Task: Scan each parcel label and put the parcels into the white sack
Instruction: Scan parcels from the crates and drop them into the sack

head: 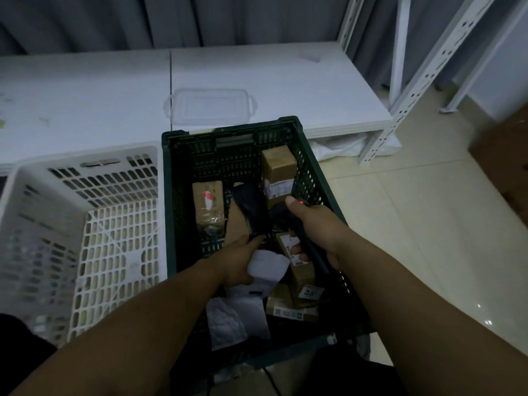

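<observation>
Head view: left hand (235,262) curls round a white soft-wrapped parcel (267,265) inside the dark green slatted plastic crate (171,195). Right hand (320,227), just beside it, grips a black handheld scanner (313,252), with a red light lit near the thumb. Brown cardboard parcels (278,167) lie beyond and beneath both hands. A white slatted plastic crate (85,195) stands left of the left hand.

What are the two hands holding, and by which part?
The left hand grips a white soft parcel by its left edge; the right hand holds a black scanner by its handle.
</observation>
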